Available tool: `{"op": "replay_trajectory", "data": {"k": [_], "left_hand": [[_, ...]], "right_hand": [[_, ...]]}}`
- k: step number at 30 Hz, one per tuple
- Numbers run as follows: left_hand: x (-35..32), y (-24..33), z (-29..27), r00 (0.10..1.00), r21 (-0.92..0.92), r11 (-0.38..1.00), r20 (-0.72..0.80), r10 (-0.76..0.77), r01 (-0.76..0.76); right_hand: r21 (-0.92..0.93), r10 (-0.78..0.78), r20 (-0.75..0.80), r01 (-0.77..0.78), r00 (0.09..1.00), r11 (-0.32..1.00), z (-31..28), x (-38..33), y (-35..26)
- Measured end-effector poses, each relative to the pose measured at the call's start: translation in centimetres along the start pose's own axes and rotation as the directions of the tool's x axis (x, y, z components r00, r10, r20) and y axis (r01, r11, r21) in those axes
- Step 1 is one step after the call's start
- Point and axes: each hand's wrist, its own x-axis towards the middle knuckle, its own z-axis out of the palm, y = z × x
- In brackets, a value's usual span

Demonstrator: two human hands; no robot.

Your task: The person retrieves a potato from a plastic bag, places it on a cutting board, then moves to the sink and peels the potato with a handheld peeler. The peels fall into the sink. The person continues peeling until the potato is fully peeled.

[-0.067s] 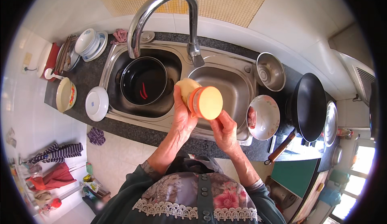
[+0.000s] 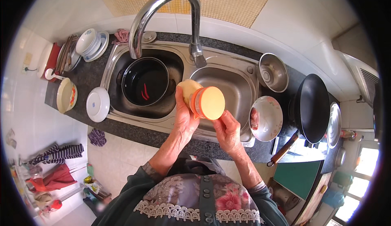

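Note:
Over the divider of the double sink, my left hand (image 2: 186,119) is wrapped round a pale yellow, rounded thing with an orange-rimmed flat end (image 2: 212,103). It looks like a cut squash, but I cannot be sure. Its round, flat yellow face is turned up to the right. At the lower right edge of that face is my right hand (image 2: 228,133), thumb and fingers pinched together. What lies between those fingertips is hidden. A black pot (image 2: 136,69) with thin red strips showing inside stands in the left basin, beyond my left hand.
A chrome tap (image 2: 195,26) arches over the sink. Right of it are a steel bowl (image 2: 273,69), a patterned bowl (image 2: 271,122) holding reddish meat, and a black wok (image 2: 314,108) whose handle points toward me. Leftward are an upturned white dish (image 2: 97,104) and stacked bowls (image 2: 86,41).

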Motion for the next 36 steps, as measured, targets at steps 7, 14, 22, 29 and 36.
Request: {"op": "replay_trajectory", "data": {"k": [7, 14, 22, 29, 36], "left_hand": [[-0.6, -0.2, 2.0, 0.960, 0.118, 0.987, -0.246, 0.135, -0.109], [-0.9, 0.3, 1.3, 0.958, 0.113, 0.990, -0.267, 0.107, -0.080], [-1.4, 0.6, 1.0, 0.946, 0.039, 0.999, -0.324, 0.021, -0.008], [-2.8, 0.8, 2.1, 0.965, 0.025, 0.980, -0.182, -0.188, 0.196], [-1.2, 1.7, 1.7, 0.972, 0.170, 0.962, -0.135, -0.194, 0.215]], "right_hand": [[0.054, 0.098, -0.003, -0.097, 0.995, 0.994, -0.5, 0.5, 1.8], [0.011, 0.025, 0.036, -0.025, 0.999, 1.000, -1.4, 1.5, 3.0], [0.039, 0.047, 0.083, -0.050, 0.995, 0.998, -1.5, 1.6, 4.2], [0.283, 0.257, 0.055, -0.262, 0.965, 0.923, -2.8, 1.2, 4.4], [0.168, 0.125, 0.216, -0.163, 0.968, 0.972, -2.6, 0.3, 0.5]]}}
